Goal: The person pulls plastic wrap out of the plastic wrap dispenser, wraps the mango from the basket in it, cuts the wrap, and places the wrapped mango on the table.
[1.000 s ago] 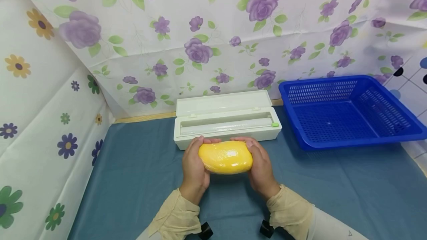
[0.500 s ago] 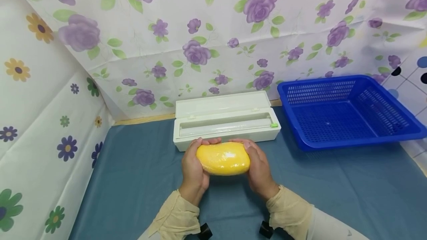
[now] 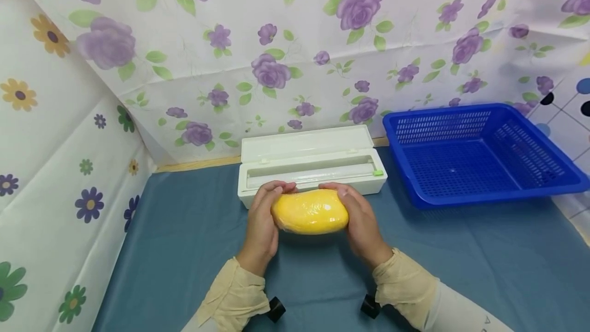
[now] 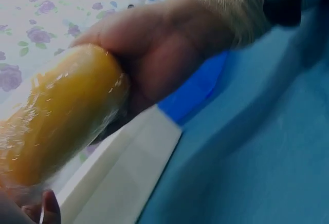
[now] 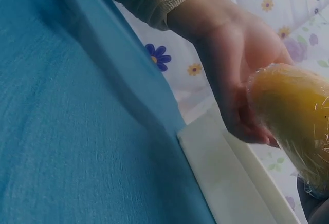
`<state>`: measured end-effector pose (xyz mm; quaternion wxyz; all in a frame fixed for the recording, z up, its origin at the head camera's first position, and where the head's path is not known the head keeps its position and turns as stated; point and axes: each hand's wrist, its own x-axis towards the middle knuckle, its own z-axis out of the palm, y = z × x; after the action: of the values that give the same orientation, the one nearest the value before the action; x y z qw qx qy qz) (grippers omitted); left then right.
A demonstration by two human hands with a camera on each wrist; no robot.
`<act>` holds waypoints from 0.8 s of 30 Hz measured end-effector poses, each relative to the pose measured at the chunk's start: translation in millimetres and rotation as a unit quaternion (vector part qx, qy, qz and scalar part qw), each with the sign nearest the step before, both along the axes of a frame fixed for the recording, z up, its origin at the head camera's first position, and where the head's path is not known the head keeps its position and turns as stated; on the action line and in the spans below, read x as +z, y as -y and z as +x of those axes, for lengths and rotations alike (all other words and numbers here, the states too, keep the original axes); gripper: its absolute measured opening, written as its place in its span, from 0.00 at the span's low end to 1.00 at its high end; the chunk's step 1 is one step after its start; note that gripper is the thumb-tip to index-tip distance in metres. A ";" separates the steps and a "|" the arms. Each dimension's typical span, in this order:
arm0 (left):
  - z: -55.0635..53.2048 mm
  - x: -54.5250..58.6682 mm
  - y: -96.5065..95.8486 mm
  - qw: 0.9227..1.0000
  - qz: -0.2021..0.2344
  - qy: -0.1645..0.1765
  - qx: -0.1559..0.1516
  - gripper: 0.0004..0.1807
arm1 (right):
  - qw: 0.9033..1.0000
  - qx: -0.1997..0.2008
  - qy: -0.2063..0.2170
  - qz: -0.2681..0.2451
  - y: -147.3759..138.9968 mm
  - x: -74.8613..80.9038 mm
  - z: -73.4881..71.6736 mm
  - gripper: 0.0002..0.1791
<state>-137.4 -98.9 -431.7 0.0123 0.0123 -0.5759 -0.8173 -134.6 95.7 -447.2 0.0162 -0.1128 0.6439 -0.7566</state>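
A smooth yellow oblong fruit, mango-like and wrapped in clear film (image 3: 311,211), is held up above the table at the centre of the head view. My left hand (image 3: 262,216) grips its left end, thumb on top. Around the right end curls my right hand (image 3: 364,219). In the left wrist view, glossy creased film covers the mango (image 4: 67,111), and the right hand (image 4: 159,49) cups its far end. The right wrist view shows the left hand (image 5: 236,54) at the other end. Fingers beneath the fruit are mostly hidden.
Just behind my hands lies a white cling film box (image 3: 313,186), lid raised, with a film roll (image 3: 318,174) and a small green slider (image 3: 378,172). To the right sits a blue plastic basket (image 3: 415,188). Flowered sheets (image 3: 184,60) close off the back and left of the table (image 3: 184,250).
Both hands have raised the wrapped mango slightly and tilted it, away from the body. The box and basket stay where they were.
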 end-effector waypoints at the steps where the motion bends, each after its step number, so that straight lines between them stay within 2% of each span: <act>1: -0.6 0.6 2.2 0.999 -0.032 -0.008 0.001 0.14 | 1.000 -0.001 -0.001 0.004 -0.3 -0.2 -0.3 0.26; 3: -0.7 3.0 6.6 0.992 -0.120 -0.026 -0.005 0.16 | 1.000 -0.003 -0.002 0.010 -0.8 -0.9 -0.9 0.26; 4: -0.1 5.1 8.7 0.984 -0.173 -0.038 -0.013 0.18 | 1.000 -0.001 -0.002 0.012 -1.3 -1.0 -1.0 0.26; 5: 1.1 7.4 10.5 0.972 -0.228 -0.050 -0.024 0.21 | 1.000 0.003 -0.002 0.016 -1.8 -1.6 -1.4 0.26; 7: 4.0 12.9 12.8 0.938 -0.332 -0.078 -0.055 0.28 | 1.000 0.010 0.000 0.028 -3.0 -2.7 -1.8 0.26; 10: 8.1 19.9 15.0 0.877 -0.451 -0.122 -0.110 0.41 | 0.999 0.027 0.005 0.040 -4.3 -4.3 -2.0 0.26; 12: 9.8 22.8 16.4 0.837 -0.506 -0.151 -0.139 0.49 | 0.998 0.035 0.009 0.044 -4.3 -5.1 -1.9 0.26; 13: 10.4 23.8 17.1 0.820 -0.527 -0.166 -0.146 0.51 | 0.998 0.038 0.011 0.044 -4.2 -5.3 -1.9 0.26; 15: 11.1 24.7 18.5 0.794 -0.558 -0.186 -0.155 0.53 | 0.998 0.040 0.012 0.044 -3.9 -5.7 -2.0 0.25; 16: 11.1 24.8 19.1 0.784 -0.568 -0.193 -0.159 0.53 | 0.998 0.041 0.012 0.044 -3.8 -5.8 -2.1 0.25; 18: 10.9 24.4 20.0 0.775 -0.577 -0.198 -0.163 0.51 | 0.998 0.044 0.010 0.045 -4.2 -6.2 -2.7 0.26; 21: 10.3 23.6 20.4 0.772 -0.581 -0.195 -0.169 0.49 | 0.997 0.052 0.008 0.056 -6.0 -6.8 -4.2 0.26; 24: 10.1 23.4 20.4 0.773 -0.580 -0.192 -0.171 0.48 | 0.995 0.058 -0.002 0.086 -9.1 -6.0 -7.5 0.24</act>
<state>-127.3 -119.3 -408.3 -0.0123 -0.2526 -0.9189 -0.3027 -142.1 104.8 -453.1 0.0687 -0.1500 0.6991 -0.6957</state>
